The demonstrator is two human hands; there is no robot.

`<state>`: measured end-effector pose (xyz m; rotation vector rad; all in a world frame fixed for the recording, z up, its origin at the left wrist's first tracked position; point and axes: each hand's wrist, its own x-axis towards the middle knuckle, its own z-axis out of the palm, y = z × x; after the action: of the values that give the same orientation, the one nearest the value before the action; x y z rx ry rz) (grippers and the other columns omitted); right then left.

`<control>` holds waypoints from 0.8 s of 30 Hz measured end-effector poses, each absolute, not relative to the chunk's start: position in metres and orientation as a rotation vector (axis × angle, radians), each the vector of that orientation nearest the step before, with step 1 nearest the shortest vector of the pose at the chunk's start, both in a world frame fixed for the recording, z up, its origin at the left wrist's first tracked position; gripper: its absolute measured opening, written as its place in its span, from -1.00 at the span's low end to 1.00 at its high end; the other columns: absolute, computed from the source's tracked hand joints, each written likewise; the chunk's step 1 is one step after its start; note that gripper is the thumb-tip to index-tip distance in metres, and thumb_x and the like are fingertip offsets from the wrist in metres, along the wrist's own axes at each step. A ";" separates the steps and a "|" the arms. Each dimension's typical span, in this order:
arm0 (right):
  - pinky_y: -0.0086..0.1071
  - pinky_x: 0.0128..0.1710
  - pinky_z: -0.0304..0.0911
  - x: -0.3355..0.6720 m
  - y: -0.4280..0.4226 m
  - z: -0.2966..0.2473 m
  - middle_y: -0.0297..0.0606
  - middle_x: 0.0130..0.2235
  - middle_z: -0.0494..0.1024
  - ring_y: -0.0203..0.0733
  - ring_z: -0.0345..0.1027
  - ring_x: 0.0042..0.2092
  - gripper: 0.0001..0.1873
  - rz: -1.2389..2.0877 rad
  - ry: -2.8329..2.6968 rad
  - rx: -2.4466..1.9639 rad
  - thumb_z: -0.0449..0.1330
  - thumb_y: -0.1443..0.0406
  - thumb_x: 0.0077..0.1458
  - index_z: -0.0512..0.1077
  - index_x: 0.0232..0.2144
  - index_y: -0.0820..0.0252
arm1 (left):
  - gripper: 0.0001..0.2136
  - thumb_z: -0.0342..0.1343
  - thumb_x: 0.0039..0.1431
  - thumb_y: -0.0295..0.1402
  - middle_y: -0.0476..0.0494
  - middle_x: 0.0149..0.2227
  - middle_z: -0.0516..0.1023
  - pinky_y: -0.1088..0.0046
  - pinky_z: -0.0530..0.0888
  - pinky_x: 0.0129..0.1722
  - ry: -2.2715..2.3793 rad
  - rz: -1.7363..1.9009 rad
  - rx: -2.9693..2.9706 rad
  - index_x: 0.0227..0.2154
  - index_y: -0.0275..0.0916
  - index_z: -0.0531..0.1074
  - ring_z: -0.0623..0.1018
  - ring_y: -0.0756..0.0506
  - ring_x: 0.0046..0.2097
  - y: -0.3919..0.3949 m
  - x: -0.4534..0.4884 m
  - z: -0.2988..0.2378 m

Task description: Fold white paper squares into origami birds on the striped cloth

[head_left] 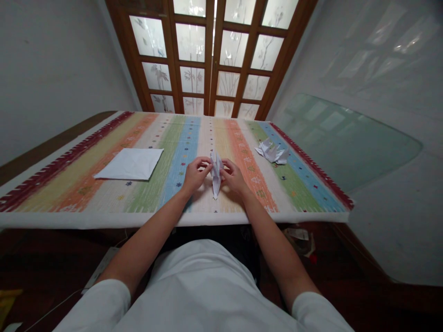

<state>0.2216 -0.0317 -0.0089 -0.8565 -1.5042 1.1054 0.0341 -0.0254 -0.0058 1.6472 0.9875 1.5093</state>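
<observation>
A white, partly folded paper piece (216, 174) stands upright between both hands above the striped cloth (145, 193). My left hand (195, 174) pinches its left side with curled fingers. My right hand (233, 176) grips the right side, fingers closed on the paper. The pointed lower tip of the paper hangs just over the cloth near the table's front edge.
A flat white paper sheet (130, 164) lies to the left on the cloth. A finished folded white paper figure (272, 152) rests to the right, near the red border. Wooden glazed doors (207, 60) stand behind the table. A glass surface (346, 143) extends to the right.
</observation>
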 end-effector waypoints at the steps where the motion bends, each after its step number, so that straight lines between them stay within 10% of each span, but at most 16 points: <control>1: -0.44 -0.50 0.39 0.222 -0.032 -0.008 -0.26 -0.07 0.60 -0.18 0.52 -0.26 -0.63 1.121 -1.476 -0.871 0.40 0.05 0.09 0.53 -0.08 0.00 | -0.88 0.29 0.23 -0.29 -0.18 -0.08 0.64 0.46 0.56 -0.28 0.970 1.518 1.644 -0.23 -0.21 0.56 0.62 -0.06 -0.21 -0.026 0.035 -0.005; 7: -0.47 -0.52 0.35 0.223 -0.028 -0.007 -0.28 -0.07 0.59 -0.22 0.47 -0.29 -0.59 1.098 -1.225 -0.975 0.39 0.03 0.02 0.49 -0.10 0.01 | -0.92 0.20 0.19 -0.35 -0.22 0.06 0.56 0.52 0.54 -0.32 0.948 1.514 1.799 -0.29 -0.20 0.44 0.60 -0.09 -0.07 -0.039 0.036 0.002; 19: -0.45 -0.45 0.31 0.226 -0.022 -0.010 -0.41 -0.32 0.53 -0.24 0.40 -0.37 -0.60 1.068 -1.103 -0.992 0.34 0.06 -0.02 0.39 -0.16 0.01 | -0.83 0.06 0.10 -0.42 -0.24 0.06 0.63 0.01 0.46 0.26 0.685 1.045 2.274 -0.29 -0.18 0.52 0.56 -0.28 0.16 -0.048 0.033 0.006; 24: -0.41 -0.38 0.38 0.224 -0.026 -0.008 -0.40 -0.30 0.52 -0.20 0.44 -0.30 -0.61 1.142 -1.168 -0.984 0.32 0.12 -0.06 0.34 -0.17 0.00 | -0.79 0.13 0.37 -0.17 -0.14 -0.21 0.59 0.32 0.59 -0.17 0.932 1.111 2.091 -0.21 -0.20 0.52 0.59 -0.14 -0.18 -0.045 0.040 0.002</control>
<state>0.2237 -0.0256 -0.0085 -0.9841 -1.1682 1.1424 0.0402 -0.0452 0.0017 2.0911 0.9320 1.1107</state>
